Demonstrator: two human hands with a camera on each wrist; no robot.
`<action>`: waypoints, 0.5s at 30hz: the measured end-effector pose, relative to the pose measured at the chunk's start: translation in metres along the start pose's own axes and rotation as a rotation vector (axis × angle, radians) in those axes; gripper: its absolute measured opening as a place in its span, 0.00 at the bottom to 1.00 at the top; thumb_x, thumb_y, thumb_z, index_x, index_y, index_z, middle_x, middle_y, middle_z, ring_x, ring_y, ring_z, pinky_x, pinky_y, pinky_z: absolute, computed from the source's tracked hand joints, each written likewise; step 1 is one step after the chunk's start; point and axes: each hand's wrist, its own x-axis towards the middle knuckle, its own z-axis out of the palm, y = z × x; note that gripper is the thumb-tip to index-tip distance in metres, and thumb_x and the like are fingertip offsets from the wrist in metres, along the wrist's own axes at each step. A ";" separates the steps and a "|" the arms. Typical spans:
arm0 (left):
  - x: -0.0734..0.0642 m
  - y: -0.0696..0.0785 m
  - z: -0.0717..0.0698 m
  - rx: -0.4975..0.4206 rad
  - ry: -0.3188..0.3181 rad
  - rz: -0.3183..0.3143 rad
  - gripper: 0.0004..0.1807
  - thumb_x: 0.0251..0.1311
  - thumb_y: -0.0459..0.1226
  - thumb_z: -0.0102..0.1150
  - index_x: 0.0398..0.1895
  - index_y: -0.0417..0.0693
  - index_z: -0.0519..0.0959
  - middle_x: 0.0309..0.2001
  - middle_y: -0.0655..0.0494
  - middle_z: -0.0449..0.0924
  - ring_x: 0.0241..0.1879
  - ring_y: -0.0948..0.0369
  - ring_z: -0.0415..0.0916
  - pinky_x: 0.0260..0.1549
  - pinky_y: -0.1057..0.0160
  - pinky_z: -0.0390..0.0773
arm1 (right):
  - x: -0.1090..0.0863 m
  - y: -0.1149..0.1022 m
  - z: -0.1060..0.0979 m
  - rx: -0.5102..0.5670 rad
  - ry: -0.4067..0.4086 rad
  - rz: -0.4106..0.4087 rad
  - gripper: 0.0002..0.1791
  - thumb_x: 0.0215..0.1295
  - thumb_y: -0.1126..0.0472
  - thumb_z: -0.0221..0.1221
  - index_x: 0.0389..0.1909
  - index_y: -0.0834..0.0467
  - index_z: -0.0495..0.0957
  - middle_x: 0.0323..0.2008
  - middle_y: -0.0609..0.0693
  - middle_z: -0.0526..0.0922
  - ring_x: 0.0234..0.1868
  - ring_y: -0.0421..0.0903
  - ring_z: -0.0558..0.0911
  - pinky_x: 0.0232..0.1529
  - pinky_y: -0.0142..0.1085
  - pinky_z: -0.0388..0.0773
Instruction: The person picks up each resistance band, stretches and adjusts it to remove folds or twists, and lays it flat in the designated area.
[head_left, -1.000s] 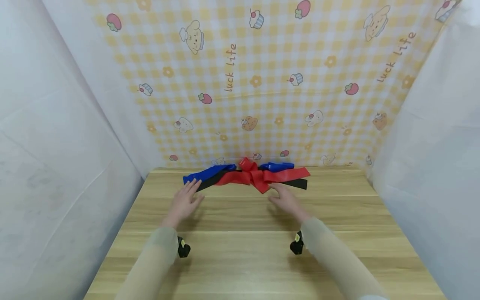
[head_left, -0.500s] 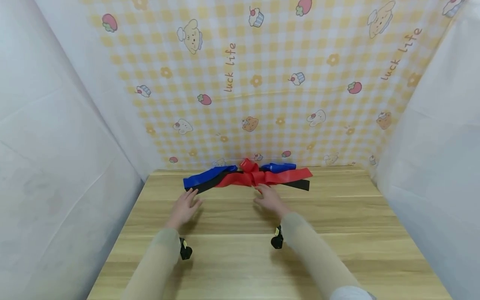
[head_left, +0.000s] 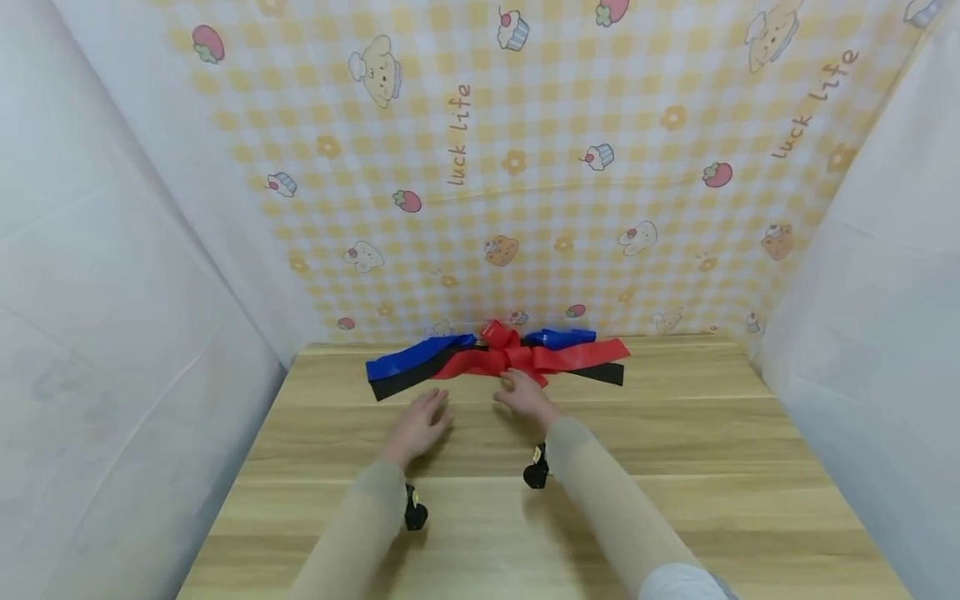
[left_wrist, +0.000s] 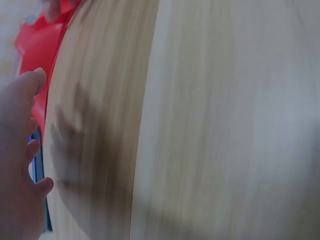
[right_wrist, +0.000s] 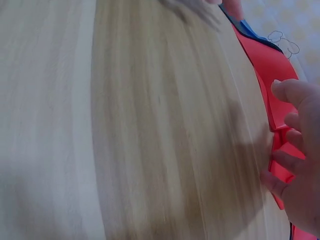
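A flat red strip [head_left: 476, 362], knotted in the middle, lies along the back of the wooden table. Beneath and behind it run a black strip [head_left: 401, 383] and a blue strip [head_left: 408, 358]. My right hand [head_left: 527, 395] reaches to the red knot, its fingertips right at the front edge. Loosely bent, its fingers [right_wrist: 287, 162] overlap the red material in the right wrist view. To the left my left hand [head_left: 418, 425] hovers over the table just in front of the strips, fingers relaxed, holding nothing. In the left wrist view its thumb [left_wrist: 34, 80] overlaps the red strip.
Behind the strips rises a yellow checked cloth [head_left: 555, 200] with cartoon prints. White cloth walls [head_left: 120, 333] close off both sides. Each wrist carries a small black camera [head_left: 536, 468]. Wooden tabletop [head_left: 480, 533] extends in front of both hands.
My left hand has left the blue and black strip ends and moved right, toward the middle. My right hand has slid left along the red strip to the knot.
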 end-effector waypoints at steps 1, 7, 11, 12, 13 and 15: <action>0.002 0.003 0.002 0.002 -0.010 0.001 0.31 0.70 0.45 0.52 0.72 0.42 0.62 0.71 0.39 0.58 0.71 0.41 0.51 0.67 0.42 0.52 | 0.001 0.000 0.000 0.019 -0.005 0.005 0.31 0.68 0.56 0.57 0.67 0.66 0.65 0.71 0.62 0.59 0.71 0.59 0.57 0.69 0.52 0.53; 0.013 0.020 0.015 0.011 -0.041 0.023 0.31 0.69 0.45 0.54 0.71 0.43 0.63 0.71 0.41 0.59 0.70 0.42 0.52 0.66 0.43 0.55 | 0.005 -0.002 0.000 0.052 -0.029 0.035 0.31 0.69 0.54 0.56 0.68 0.66 0.64 0.71 0.63 0.59 0.71 0.61 0.55 0.70 0.53 0.50; 0.021 0.029 0.021 -0.023 -0.047 0.013 0.30 0.69 0.44 0.54 0.71 0.44 0.63 0.71 0.42 0.59 0.71 0.43 0.52 0.67 0.44 0.54 | 0.009 -0.001 0.001 0.016 -0.058 0.033 0.33 0.70 0.52 0.55 0.69 0.65 0.63 0.71 0.61 0.59 0.73 0.59 0.53 0.71 0.54 0.43; 0.023 0.030 0.022 -0.031 -0.050 0.009 0.30 0.69 0.44 0.54 0.71 0.45 0.63 0.71 0.43 0.59 0.71 0.44 0.52 0.67 0.44 0.54 | 0.010 -0.001 0.002 0.006 -0.065 0.030 0.33 0.70 0.52 0.54 0.70 0.64 0.62 0.71 0.60 0.59 0.73 0.58 0.53 0.71 0.54 0.41; 0.025 0.032 0.023 -0.042 -0.053 0.008 0.30 0.69 0.44 0.54 0.72 0.45 0.63 0.71 0.43 0.59 0.71 0.44 0.52 0.67 0.44 0.55 | 0.011 -0.001 0.002 0.006 -0.067 0.024 0.33 0.70 0.52 0.54 0.70 0.65 0.62 0.71 0.60 0.59 0.73 0.58 0.53 0.71 0.54 0.40; 0.030 0.034 0.025 -0.072 -0.055 0.003 0.30 0.69 0.44 0.53 0.72 0.46 0.63 0.72 0.43 0.58 0.71 0.44 0.51 0.67 0.44 0.54 | 0.012 -0.002 0.002 0.012 -0.064 0.013 0.32 0.70 0.52 0.53 0.69 0.65 0.62 0.71 0.60 0.60 0.73 0.57 0.54 0.71 0.55 0.38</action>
